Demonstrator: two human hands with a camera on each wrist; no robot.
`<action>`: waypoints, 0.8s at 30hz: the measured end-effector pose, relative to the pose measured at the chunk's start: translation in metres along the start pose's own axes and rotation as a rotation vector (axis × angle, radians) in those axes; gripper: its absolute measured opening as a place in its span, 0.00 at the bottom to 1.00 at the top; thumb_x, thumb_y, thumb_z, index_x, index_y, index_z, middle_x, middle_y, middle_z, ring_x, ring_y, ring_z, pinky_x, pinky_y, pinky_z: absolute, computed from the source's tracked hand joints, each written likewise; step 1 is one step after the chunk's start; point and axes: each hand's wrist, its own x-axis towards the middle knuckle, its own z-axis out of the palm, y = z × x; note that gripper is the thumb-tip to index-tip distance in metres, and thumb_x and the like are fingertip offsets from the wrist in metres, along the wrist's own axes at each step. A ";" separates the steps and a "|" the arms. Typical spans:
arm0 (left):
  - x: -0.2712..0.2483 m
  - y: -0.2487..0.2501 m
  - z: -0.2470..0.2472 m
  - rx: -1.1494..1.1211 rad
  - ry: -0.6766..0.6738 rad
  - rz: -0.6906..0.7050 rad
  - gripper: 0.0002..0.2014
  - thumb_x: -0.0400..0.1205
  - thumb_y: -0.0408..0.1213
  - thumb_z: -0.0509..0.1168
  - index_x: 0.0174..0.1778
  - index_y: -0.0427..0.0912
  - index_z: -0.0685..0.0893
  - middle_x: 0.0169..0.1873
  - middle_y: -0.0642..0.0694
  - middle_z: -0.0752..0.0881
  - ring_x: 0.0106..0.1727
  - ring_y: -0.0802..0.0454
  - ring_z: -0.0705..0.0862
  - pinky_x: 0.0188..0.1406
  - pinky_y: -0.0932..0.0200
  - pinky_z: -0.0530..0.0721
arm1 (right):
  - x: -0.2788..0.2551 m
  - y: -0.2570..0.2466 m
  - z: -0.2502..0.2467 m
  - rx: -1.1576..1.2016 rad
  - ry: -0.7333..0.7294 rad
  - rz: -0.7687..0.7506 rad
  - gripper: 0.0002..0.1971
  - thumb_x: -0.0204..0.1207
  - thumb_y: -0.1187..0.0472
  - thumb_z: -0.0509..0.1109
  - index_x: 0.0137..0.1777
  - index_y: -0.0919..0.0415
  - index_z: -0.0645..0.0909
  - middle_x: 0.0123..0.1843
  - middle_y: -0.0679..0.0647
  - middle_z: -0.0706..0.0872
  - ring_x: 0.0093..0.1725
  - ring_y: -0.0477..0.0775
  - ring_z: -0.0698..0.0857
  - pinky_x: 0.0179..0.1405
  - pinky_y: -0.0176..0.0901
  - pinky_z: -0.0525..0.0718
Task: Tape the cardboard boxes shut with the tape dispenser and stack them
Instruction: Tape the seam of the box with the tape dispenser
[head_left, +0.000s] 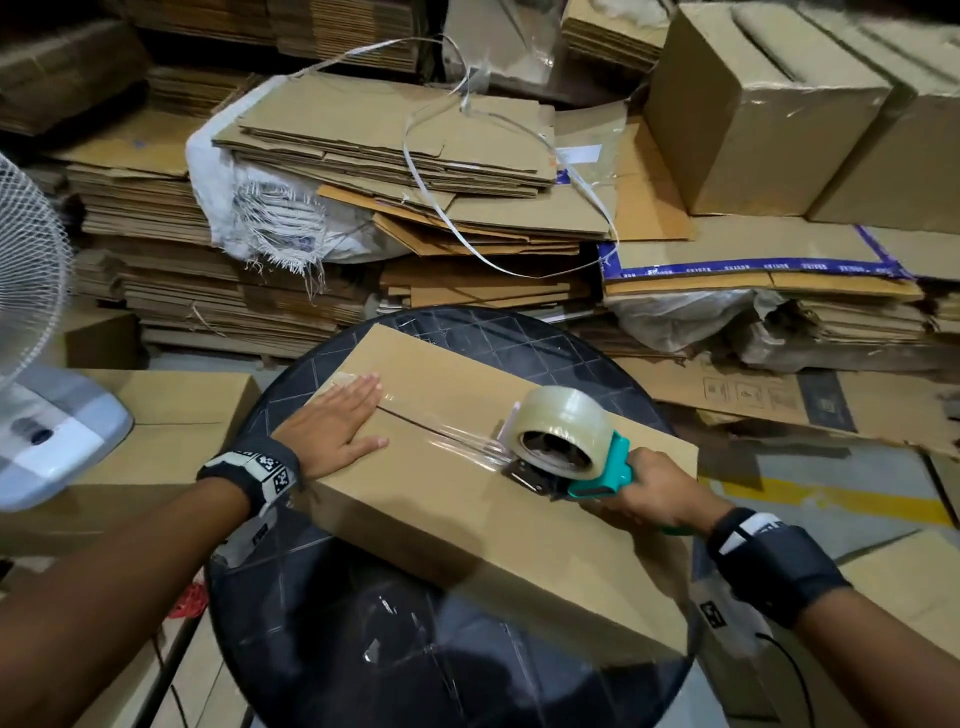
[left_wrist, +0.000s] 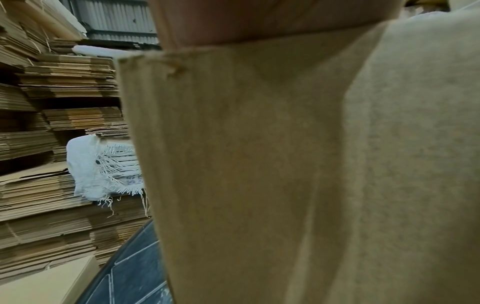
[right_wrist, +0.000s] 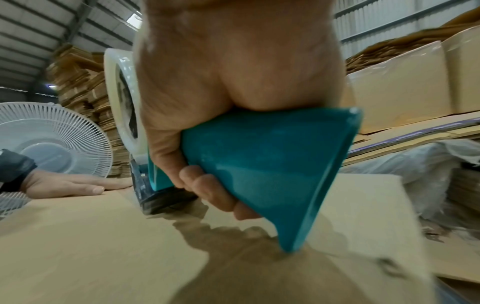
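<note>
box is pinned by the flat left hand so tape lies straight; dispenser is gripped by the right hand.

1. The cardboard box, plain brown and long, lies flat and askew on the round dark counter, flaps closed, with clear tape along part of its top seam.
2. The tape dispenser, teal-handled with a clear roll, sits on the box top at the seam.
</note>
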 end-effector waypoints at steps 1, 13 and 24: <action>0.000 0.001 -0.001 -0.001 -0.002 0.001 0.57 0.71 0.80 0.23 0.89 0.43 0.42 0.88 0.46 0.40 0.87 0.56 0.38 0.86 0.55 0.39 | -0.005 0.004 -0.002 -0.028 0.006 0.000 0.10 0.74 0.47 0.78 0.46 0.45 0.79 0.44 0.46 0.87 0.43 0.46 0.86 0.48 0.44 0.88; -0.016 0.078 0.017 -0.061 0.049 -0.065 0.43 0.85 0.69 0.39 0.88 0.45 0.37 0.87 0.50 0.35 0.86 0.56 0.32 0.86 0.47 0.36 | -0.005 0.006 -0.009 -0.135 -0.039 0.085 0.18 0.73 0.44 0.79 0.56 0.53 0.85 0.51 0.50 0.89 0.48 0.46 0.86 0.51 0.41 0.85; 0.032 -0.030 -0.009 -0.040 0.021 -0.023 0.44 0.81 0.72 0.36 0.89 0.47 0.42 0.88 0.53 0.42 0.87 0.59 0.37 0.86 0.46 0.38 | 0.036 -0.066 0.012 -0.145 0.051 0.094 0.15 0.76 0.43 0.75 0.49 0.54 0.82 0.46 0.52 0.87 0.47 0.52 0.85 0.52 0.48 0.86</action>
